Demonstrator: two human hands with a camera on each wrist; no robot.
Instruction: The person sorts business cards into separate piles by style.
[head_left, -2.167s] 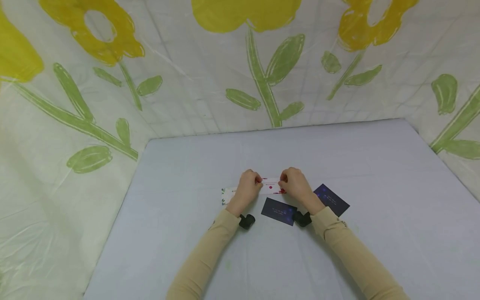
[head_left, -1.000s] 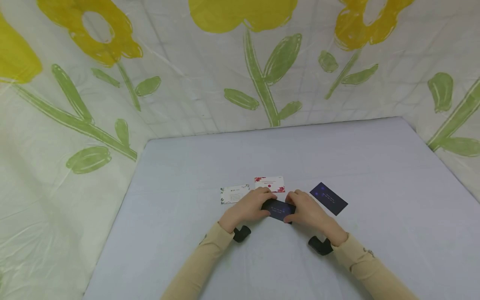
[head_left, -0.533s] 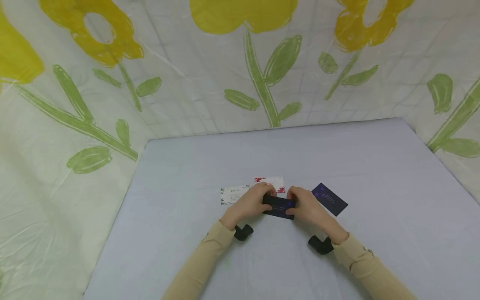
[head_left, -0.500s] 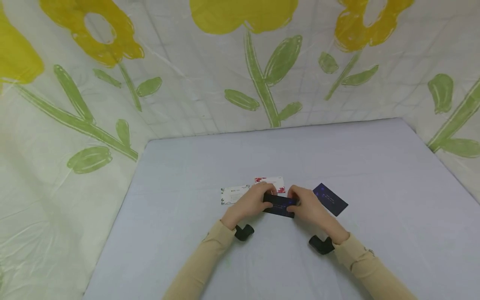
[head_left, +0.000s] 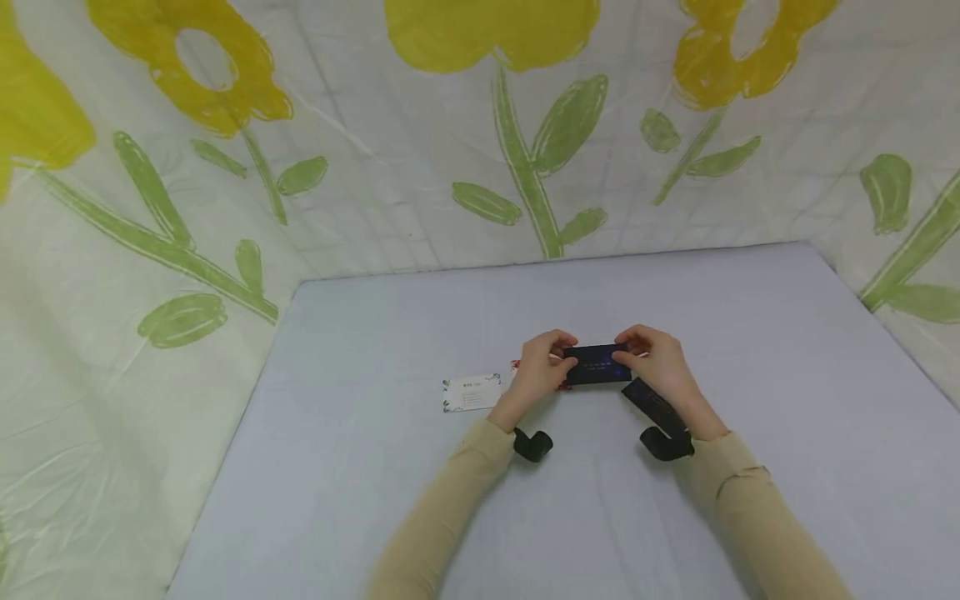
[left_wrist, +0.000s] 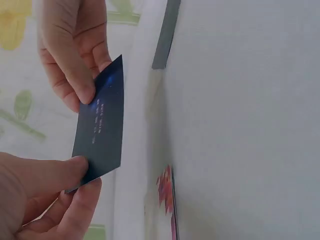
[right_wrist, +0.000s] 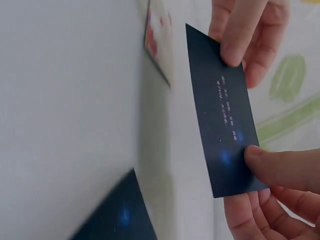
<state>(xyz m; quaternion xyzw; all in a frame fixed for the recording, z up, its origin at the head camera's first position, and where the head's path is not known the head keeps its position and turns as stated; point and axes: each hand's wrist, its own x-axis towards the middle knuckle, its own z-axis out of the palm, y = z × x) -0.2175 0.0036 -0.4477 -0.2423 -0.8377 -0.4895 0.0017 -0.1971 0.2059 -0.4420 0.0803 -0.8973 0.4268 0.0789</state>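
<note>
A dark blue business card [head_left: 596,364] with small pale print is held up off the table between both hands. My left hand [head_left: 537,367] pinches its left end, thumb on the printed face and fingers behind. At the other end, my right hand [head_left: 660,362] pinches it the same way, near the bright blue spots. Both wrist views show the card [left_wrist: 102,125] tilted, with a gap between it and the table. Behind the left hand, a white card with red flowers [right_wrist: 159,42] is mostly hidden in the head view.
A white card with green leaves [head_left: 472,392] lies left of the left hand. Under the right wrist is a second dark blue card [head_left: 651,402], partly covered. Black wrist cameras [head_left: 532,446] hang below the wrists. A pale cloth covers the table [head_left: 360,467]; a flower-print curtain stands behind.
Both hands left the red-flowered card, took hold of the dark blue card near the middle, lifted it and carried it right and farther back, straightening it.
</note>
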